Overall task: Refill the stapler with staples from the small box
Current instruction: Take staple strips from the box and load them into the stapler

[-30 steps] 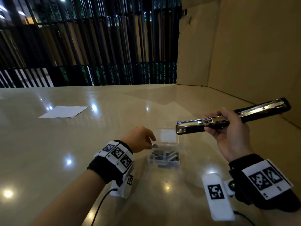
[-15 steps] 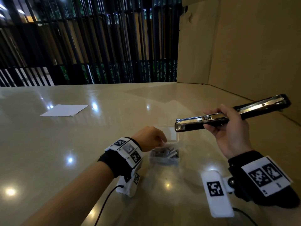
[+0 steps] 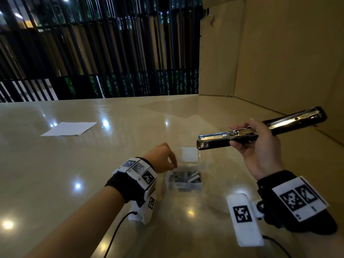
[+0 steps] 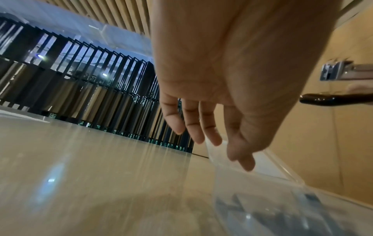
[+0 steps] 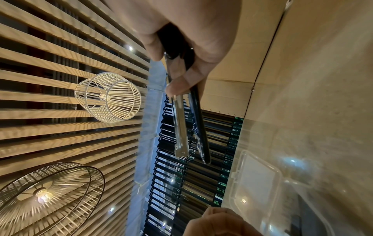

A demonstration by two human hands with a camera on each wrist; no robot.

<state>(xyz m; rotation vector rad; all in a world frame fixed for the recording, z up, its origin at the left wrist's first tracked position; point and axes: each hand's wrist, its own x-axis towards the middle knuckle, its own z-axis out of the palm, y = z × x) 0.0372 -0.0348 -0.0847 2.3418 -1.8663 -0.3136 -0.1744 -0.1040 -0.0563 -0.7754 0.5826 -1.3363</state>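
My right hand (image 3: 247, 138) grips the black stapler (image 3: 214, 141) around its middle and holds it in the air, swung fully open, with the metal staple rail (image 5: 181, 124) facing up. Below and left of it, the small clear box (image 3: 202, 185) sits on the table with grey staples (image 3: 186, 178) inside and its lid (image 3: 189, 154) folded back. My left hand (image 3: 172, 164) hovers at the box's left rim. Its fingers (image 4: 201, 127) hang down relaxed, thumb and forefinger tips close together, and I see nothing between them.
A white sheet of paper (image 3: 68, 128) lies far left on the glossy beige table (image 3: 93, 174). A tall cardboard wall (image 3: 279, 53) stands along the right and back right. Black slats (image 3: 93, 53) close off the far edge.
The left hand, which seemed to pinch a small grey piece beside the box, reached over the box and drew back to its left rim. The right hand keeps the stapler almost still.
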